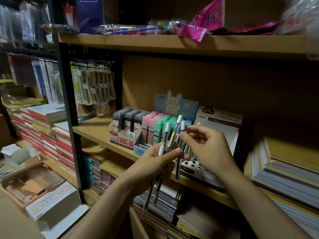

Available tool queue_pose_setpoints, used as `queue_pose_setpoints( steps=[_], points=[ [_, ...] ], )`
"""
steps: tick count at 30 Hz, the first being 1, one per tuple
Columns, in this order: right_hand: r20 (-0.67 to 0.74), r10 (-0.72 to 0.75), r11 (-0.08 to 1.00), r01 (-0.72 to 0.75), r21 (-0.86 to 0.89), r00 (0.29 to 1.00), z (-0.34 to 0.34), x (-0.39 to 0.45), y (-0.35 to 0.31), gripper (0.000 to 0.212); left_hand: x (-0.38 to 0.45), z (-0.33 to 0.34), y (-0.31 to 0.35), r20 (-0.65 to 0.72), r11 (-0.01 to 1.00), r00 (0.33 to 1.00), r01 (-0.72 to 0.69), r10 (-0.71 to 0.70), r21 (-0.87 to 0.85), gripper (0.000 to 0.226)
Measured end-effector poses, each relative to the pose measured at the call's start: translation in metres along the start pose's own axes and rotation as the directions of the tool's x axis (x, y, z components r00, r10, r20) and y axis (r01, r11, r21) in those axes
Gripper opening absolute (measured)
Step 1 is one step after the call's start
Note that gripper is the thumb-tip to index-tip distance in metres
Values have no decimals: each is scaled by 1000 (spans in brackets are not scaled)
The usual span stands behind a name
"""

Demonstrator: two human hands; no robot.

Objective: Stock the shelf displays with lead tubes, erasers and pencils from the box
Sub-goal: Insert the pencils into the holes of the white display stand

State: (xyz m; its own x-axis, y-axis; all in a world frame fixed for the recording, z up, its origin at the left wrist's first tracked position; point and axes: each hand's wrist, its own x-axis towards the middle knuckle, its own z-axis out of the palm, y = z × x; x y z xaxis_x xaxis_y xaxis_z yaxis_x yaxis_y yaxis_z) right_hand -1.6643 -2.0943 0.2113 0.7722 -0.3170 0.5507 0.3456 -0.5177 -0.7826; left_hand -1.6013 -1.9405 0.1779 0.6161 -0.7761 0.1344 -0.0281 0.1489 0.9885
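My left hand (151,163) grips a bundle of clear white-capped pencils (170,135), tips down, in front of the middle shelf (96,130). My right hand (205,145) pinches the white cap of one pencil (182,125) in that bundle. Behind the hands stand a display of black lead tubes (127,122) and a blue rabbit-card display (174,102) of pink and green lead tubes (155,126). A white display box (219,118) stands to their right. An open cardboard box (32,185) lies low at the left.
Stacks of notebooks (44,128) fill the left, and paper stacks (283,168) sit at the right. Hanging blister packs (93,81) are behind the black shelf post (69,107). Pink bags (207,19) and pens lie on the top shelf. Spiral pads (160,206) sit below.
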Motion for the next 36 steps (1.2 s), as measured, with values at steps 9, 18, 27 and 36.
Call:
queue_pose_setpoints(
  steps=[9, 18, 27, 36],
  points=[
    [-110, -44, 995, 34, -93, 993, -31, 5, 15, 18, 4, -12, -15, -226, 966, 945, 204, -237, -160, 33],
    [-97, -47, 983, 29, -181, 994, -27, 6, 31, 14, 7, -9, -16, -156, 906, 926, 282, -343, -316, 57],
    [-26, -232, 879, 198, -434, 972, -11, 1, 22, 33, 6, -10, -14, -152, 950, 967, 161, -206, -266, 23],
    [-62, -207, 888, 161, -430, 976, -18, 5, 25, 28, 1, -11, -9, -130, 966, 987, 60, -95, -253, 26]
  ],
)
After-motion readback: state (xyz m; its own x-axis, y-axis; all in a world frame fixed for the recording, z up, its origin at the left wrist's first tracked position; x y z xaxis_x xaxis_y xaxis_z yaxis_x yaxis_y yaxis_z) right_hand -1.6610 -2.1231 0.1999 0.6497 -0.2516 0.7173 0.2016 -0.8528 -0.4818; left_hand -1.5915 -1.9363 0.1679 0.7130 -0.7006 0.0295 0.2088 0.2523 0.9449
